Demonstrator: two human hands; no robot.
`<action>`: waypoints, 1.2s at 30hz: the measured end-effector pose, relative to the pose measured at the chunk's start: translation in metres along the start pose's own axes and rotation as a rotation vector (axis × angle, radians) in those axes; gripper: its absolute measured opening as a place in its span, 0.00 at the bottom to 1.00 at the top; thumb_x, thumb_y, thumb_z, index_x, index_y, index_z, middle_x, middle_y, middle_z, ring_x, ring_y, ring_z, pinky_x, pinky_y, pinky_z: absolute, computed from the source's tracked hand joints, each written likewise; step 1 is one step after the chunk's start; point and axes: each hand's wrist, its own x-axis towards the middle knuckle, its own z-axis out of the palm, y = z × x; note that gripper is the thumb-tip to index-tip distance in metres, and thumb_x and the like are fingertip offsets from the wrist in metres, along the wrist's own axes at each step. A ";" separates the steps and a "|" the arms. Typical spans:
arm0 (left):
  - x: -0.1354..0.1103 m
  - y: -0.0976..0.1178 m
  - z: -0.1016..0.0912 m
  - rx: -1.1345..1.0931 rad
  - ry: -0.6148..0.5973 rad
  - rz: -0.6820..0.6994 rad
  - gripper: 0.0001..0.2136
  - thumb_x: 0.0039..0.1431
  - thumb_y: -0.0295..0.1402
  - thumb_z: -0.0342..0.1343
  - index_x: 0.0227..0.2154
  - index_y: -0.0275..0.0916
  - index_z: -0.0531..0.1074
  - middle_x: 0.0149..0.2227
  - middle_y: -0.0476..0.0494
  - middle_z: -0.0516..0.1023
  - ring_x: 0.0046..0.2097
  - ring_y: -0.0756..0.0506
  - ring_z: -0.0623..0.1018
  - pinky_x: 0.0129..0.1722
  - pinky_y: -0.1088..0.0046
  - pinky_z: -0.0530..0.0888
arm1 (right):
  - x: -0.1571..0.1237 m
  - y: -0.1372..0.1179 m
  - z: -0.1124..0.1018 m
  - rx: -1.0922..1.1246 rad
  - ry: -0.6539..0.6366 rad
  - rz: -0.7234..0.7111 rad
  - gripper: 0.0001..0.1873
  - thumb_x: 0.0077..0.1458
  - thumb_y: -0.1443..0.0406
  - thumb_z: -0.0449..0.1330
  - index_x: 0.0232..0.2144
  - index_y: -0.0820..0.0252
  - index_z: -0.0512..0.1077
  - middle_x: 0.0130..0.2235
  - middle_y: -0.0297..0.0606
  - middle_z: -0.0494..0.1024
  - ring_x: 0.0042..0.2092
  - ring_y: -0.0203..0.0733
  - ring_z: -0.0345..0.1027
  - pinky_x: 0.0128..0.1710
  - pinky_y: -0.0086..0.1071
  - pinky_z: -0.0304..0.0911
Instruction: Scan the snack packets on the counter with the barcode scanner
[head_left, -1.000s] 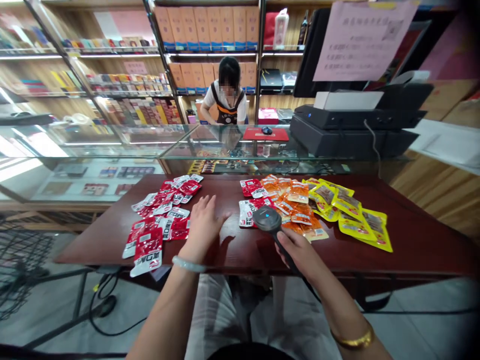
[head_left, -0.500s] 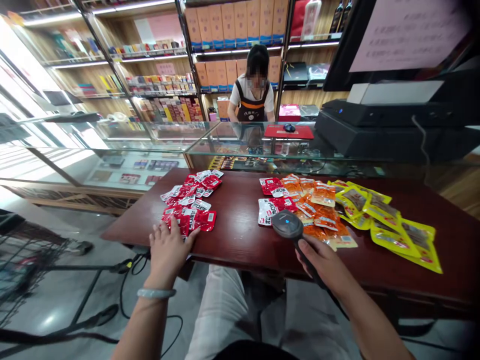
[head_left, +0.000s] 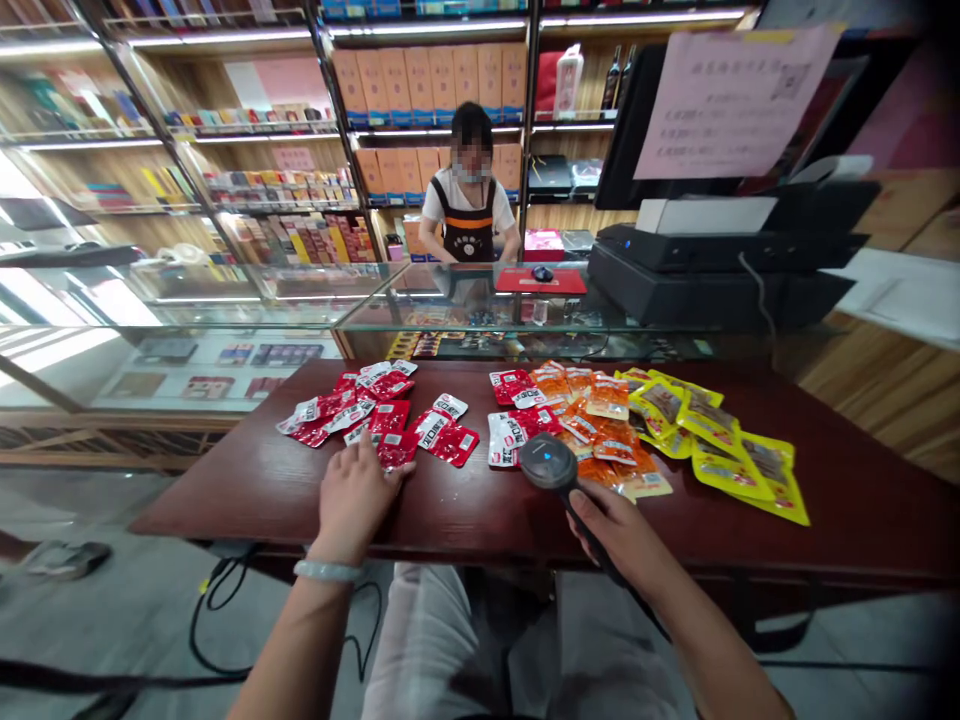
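Note:
My left hand lies over the near edge of a pile of red-and-white snack packets, its fingers spread and touching a red packet. A red packet with a white one lies slightly apart, right of that pile. In my right hand is a black handheld barcode scanner, its head over the table beside the right group of packets. That group has a few red-and-white packets, several orange packets and, farther right, several yellow packets.
The packets lie on a dark wooden table. Behind it runs a glass counter with a red mouse pad and a black register. A person in an apron stands behind the counter. Cables hang below the table.
A red packet and a white one now lie apart, right of the left pile. My left hand remains on the pile's near edge; the scanner is still in my right hand. The view has shifted.

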 end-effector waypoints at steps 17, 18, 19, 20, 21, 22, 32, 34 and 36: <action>-0.001 0.070 -0.025 -0.682 -0.168 0.011 0.20 0.53 0.45 0.60 0.42 0.42 0.61 0.34 0.46 0.77 0.35 0.42 0.78 0.33 0.71 0.68 | 0.002 -0.016 0.010 0.055 -0.074 -0.084 0.23 0.57 0.45 0.57 0.38 0.58 0.66 0.23 0.27 0.66 0.20 0.29 0.57 0.18 0.24 0.53; 0.000 0.078 -0.025 -0.724 -0.166 0.032 0.19 0.52 0.44 0.60 0.42 0.42 0.61 0.33 0.47 0.76 0.35 0.42 0.78 0.34 0.71 0.68 | 0.003 -0.020 0.012 0.061 -0.091 -0.099 0.23 0.57 0.45 0.57 0.37 0.58 0.67 0.23 0.27 0.66 0.19 0.29 0.57 0.18 0.24 0.53; -0.001 0.085 -0.026 -0.758 -0.169 0.053 0.19 0.52 0.44 0.60 0.41 0.42 0.61 0.33 0.48 0.76 0.34 0.43 0.78 0.34 0.71 0.68 | 0.005 -0.022 0.013 0.061 -0.096 -0.118 0.22 0.58 0.45 0.56 0.35 0.58 0.67 0.23 0.27 0.66 0.19 0.29 0.57 0.18 0.24 0.53; -0.001 0.092 -0.026 -0.786 -0.172 0.073 0.18 0.52 0.43 0.61 0.40 0.43 0.61 0.33 0.48 0.76 0.34 0.44 0.77 0.34 0.71 0.68 | 0.006 -0.025 0.014 0.065 -0.091 -0.130 0.22 0.58 0.45 0.56 0.34 0.58 0.67 0.23 0.27 0.66 0.19 0.29 0.57 0.18 0.24 0.53; -0.001 0.096 -0.026 -0.810 -0.177 0.090 0.18 0.51 0.43 0.62 0.39 0.43 0.61 0.34 0.49 0.76 0.34 0.44 0.77 0.34 0.71 0.68 | 0.007 -0.026 0.015 0.073 -0.084 -0.135 0.22 0.58 0.45 0.56 0.33 0.58 0.66 0.23 0.27 0.66 0.19 0.29 0.57 0.18 0.24 0.53; -0.001 0.100 -0.027 -0.828 -0.183 0.099 0.18 0.50 0.42 0.62 0.39 0.43 0.61 0.34 0.49 0.75 0.34 0.44 0.77 0.33 0.71 0.68 | 0.008 -0.027 0.015 0.081 -0.075 -0.137 0.22 0.58 0.45 0.56 0.32 0.57 0.66 0.23 0.27 0.66 0.19 0.29 0.57 0.17 0.24 0.53; 0.038 0.138 -0.019 -0.948 -0.224 0.125 0.26 0.52 0.38 0.63 0.51 0.37 0.63 0.42 0.39 0.78 0.41 0.42 0.79 0.39 0.67 0.73 | 0.011 -0.023 0.007 0.109 0.048 -0.085 0.24 0.55 0.43 0.57 0.29 0.57 0.65 0.21 0.26 0.66 0.18 0.29 0.56 0.16 0.23 0.53; 0.049 0.139 -0.020 -0.960 -0.192 0.222 0.34 0.52 0.38 0.63 0.60 0.36 0.57 0.49 0.34 0.76 0.49 0.40 0.77 0.47 0.65 0.72 | 0.012 -0.021 0.006 0.127 0.084 -0.073 0.24 0.55 0.43 0.57 0.30 0.57 0.65 0.21 0.25 0.65 0.18 0.29 0.56 0.16 0.23 0.53; 0.055 0.128 -0.022 -0.793 -0.093 0.257 0.38 0.52 0.39 0.63 0.63 0.34 0.54 0.55 0.30 0.72 0.56 0.37 0.72 0.55 0.62 0.68 | 0.014 -0.020 0.005 0.136 0.088 -0.068 0.24 0.54 0.43 0.58 0.31 0.57 0.65 0.22 0.25 0.65 0.18 0.29 0.56 0.15 0.23 0.52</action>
